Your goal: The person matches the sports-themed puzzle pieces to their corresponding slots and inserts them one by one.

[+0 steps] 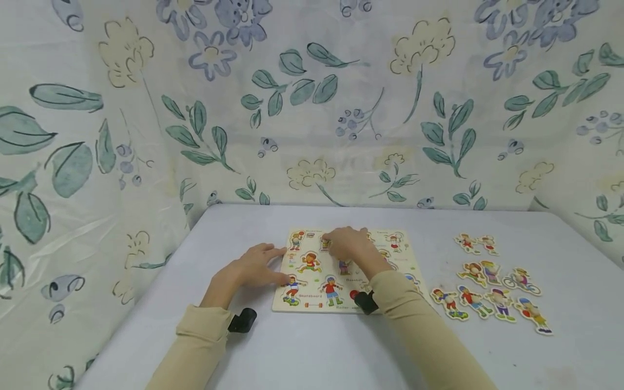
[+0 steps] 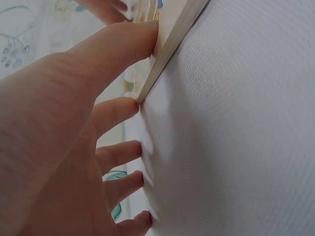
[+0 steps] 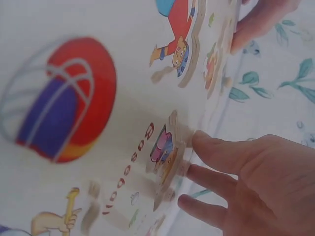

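A pale wooden puzzle board (image 1: 317, 273) with figures of children playing sports lies flat on the table. My left hand (image 1: 251, 267) is at its left edge; in the left wrist view the thumb (image 2: 133, 42) touches the board's edge and the spread fingers (image 2: 120, 152) rest on the table. My right hand (image 1: 348, 244) reaches over the board's back row, its fingertips low over a figure (image 1: 325, 244) that they partly cover. In the right wrist view, the right fingers (image 3: 211, 184) look fairly straight and apart from the thumb, behind the baseball figure (image 3: 165, 155).
Right of the board lie several loose figure pieces in three rows, among them a skateboarder (image 1: 449, 303), a cyclist (image 1: 521, 281) and a basketball player (image 1: 533, 315). A white cover (image 1: 292, 352) lies over the table. Flower-patterned cloth (image 1: 312, 141) hangs behind and at both sides.
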{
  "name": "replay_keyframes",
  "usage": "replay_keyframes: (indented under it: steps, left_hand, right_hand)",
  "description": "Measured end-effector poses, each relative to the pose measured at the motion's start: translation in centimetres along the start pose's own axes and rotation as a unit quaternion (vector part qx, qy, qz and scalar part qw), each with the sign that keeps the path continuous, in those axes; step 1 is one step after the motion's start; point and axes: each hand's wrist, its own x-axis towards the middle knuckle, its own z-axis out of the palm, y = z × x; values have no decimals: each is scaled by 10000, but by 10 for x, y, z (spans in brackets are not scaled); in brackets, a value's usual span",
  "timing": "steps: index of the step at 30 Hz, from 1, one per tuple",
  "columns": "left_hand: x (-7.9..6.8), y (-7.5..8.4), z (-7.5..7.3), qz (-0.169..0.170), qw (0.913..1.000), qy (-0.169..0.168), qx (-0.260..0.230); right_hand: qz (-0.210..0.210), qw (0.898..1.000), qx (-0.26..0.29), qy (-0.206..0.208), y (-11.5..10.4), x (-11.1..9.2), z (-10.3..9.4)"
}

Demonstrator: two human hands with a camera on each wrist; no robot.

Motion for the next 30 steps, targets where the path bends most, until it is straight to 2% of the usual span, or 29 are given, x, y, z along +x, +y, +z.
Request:
replay_keyframes:
  steps: [9, 19, 24, 30]
  left_hand:
    - [-1, -1, 1, -6, 10000, 50, -20]
    - [-2, 1, 0, 13, 10000, 91, 14]
    - [-3, 2, -1, 10, 10000, 82, 40]
    - [-3, 3, -1, 49, 10000, 52, -18]
  right_hand:
    - [-31, 9993, 363, 22, -2, -3, 3]
    - [-478, 9971, 518, 293, 9, -5, 3]
    - [-520, 9968, 545, 278, 13, -8, 1]
    - [-619, 9948, 649, 490, 15, -14, 5]
